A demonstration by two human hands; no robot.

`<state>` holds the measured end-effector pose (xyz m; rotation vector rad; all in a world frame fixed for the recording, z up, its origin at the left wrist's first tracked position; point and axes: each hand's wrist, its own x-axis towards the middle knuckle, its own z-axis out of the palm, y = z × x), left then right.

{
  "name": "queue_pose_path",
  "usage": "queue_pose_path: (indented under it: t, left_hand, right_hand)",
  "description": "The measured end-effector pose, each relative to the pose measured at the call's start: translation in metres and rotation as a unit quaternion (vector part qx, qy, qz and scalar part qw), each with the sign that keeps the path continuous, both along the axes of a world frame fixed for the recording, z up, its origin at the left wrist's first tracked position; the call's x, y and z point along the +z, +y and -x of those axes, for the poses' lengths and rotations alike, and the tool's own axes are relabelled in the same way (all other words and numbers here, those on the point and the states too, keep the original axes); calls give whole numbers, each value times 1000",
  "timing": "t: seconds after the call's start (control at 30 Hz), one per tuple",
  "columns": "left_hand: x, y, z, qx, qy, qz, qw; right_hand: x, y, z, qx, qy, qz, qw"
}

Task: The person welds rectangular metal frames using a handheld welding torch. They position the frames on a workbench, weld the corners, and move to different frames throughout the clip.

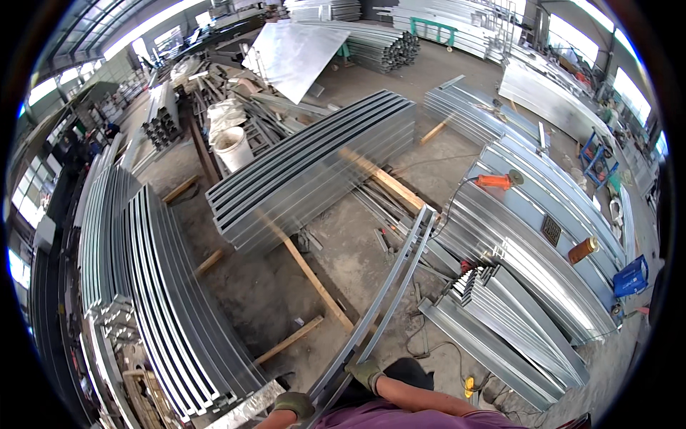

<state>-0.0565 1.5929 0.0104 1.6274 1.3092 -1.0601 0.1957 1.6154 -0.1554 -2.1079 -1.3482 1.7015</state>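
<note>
A long galvanized steel C-channel slants away from my body, its far end up toward the middle right. My right hand, in a dull green work glove, is closed on the channel's right edge near its close end. At the left edge, my left hand in a matching glove grips it lower down, with part of that hand's fingers hidden. A neat stack of similar channels lies ahead on timber bearers. Another row of channels stands stacked at my left.
Timber bearers cross the concrete floor. At right, an orange angle grinder lies on stacked metal profiles, with a blue container beyond. A cable trails over the floor. A white bucket stands by scrap at the back left.
</note>
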Motion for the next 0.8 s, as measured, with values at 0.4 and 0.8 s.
queue_pose_path:
  t: [0.4,0.8]
  left_hand:
    - [1,221,-74,4,-23,-170,985]
    - [86,291,-42,171,137,-178,959]
  right_hand:
    - [-26,203,-53,298,-29,-81,951]
    - [59,477,-157,-335,219,242,884]
